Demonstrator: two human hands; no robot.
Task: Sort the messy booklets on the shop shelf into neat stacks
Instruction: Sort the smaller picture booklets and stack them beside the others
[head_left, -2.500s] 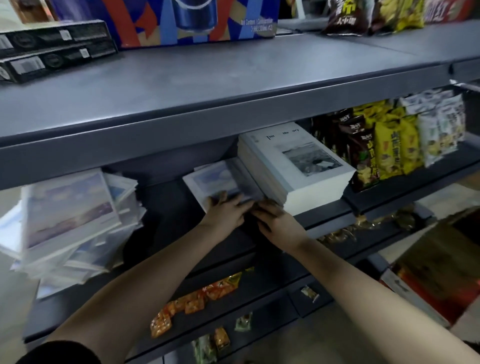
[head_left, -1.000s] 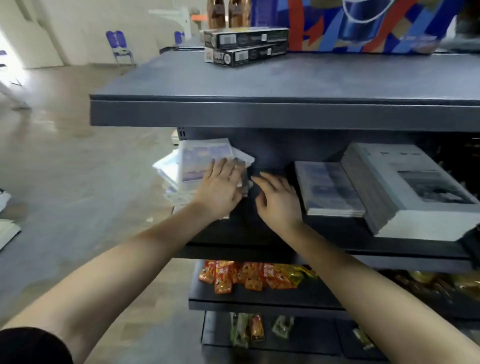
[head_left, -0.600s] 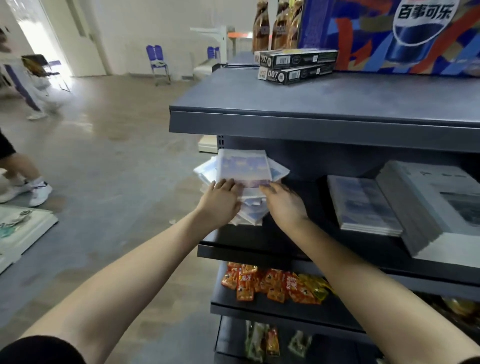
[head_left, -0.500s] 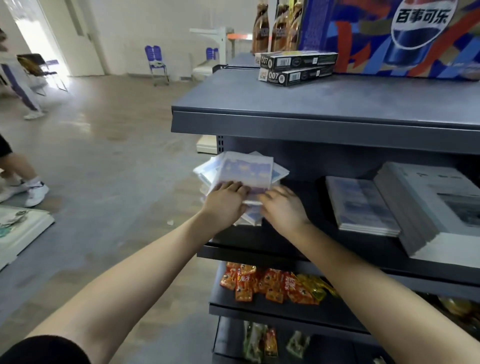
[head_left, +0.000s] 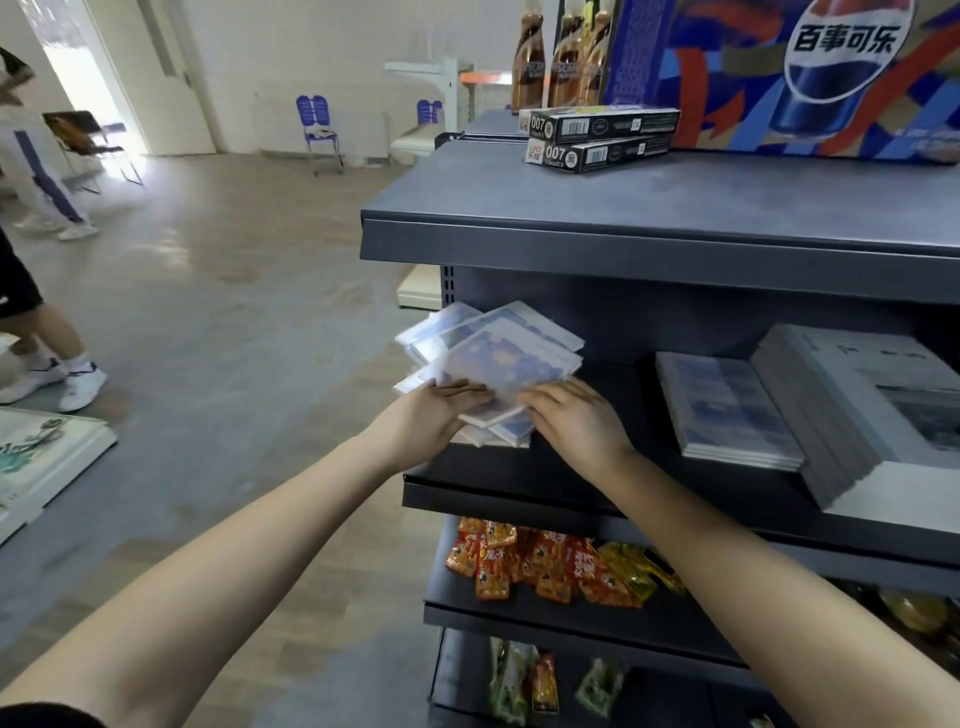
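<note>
Presently, head view, the only one on file.

Item: loose pile of booklets (head_left: 467, 332), left end of the middle shelf (head_left: 519, 491), fanned at odd angles, some corners overhanging the shelf end.

Item: top booklet (head_left: 511, 366), blue-purple cover, tilted, near edge raised off the pile.
- Left hand (head_left: 431, 415): fingers laid over the near left corner, gripping it; thumb hidden.
- Right hand (head_left: 576, 421): fingers curled on the near right edge, gripping likewise.
- Held at two corners, likely so it can be squared or carried flat without bending.

Item: thin stack (head_left: 727, 410), same shelf, right of the pile and well apart from it, edges aligned. Probably the destination for like covers.

Item: thick stack (head_left: 872, 405), just beside the thin stack on its right, grey-white covers, squared.

Shelf below holds snack packets (head_left: 545, 566), orange and yellow, lying loose.

Top shelf (head_left: 623, 208) holds two black boxes (head_left: 597, 137), one on the other, with a cola carton (head_left: 805, 78) and brown bottles (head_left: 545, 57) behind.

Judgement: sorting is part done; the pile remains.
</note>
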